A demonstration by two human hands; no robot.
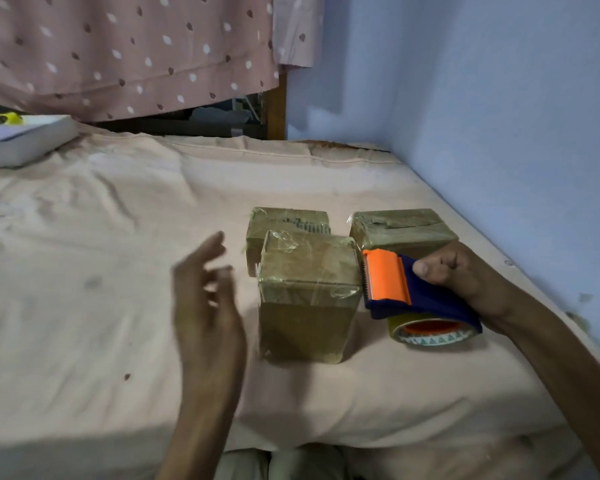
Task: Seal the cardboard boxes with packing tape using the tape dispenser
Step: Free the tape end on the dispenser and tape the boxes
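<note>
A bed (118, 271) with a peach sheet meets a blue wall (499, 116) at right. Three tape-wrapped cardboard boxes (307, 299) stand mid-bed. Right hand (461, 271) grips the blue-and-orange tape dispenser (395, 289) just right of the nearest box; left hand (205, 299) hovers, fingers loosely spread, grasping nothing.

left hand (207, 299): raised, fingers loose, blurred, apparently empty | right hand (461, 271): fingers curled, gripping

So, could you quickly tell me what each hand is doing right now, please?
Left hand: open, fingers spread, holding nothing, beside the nearest box.
Right hand: gripping the tape dispenser.
</note>
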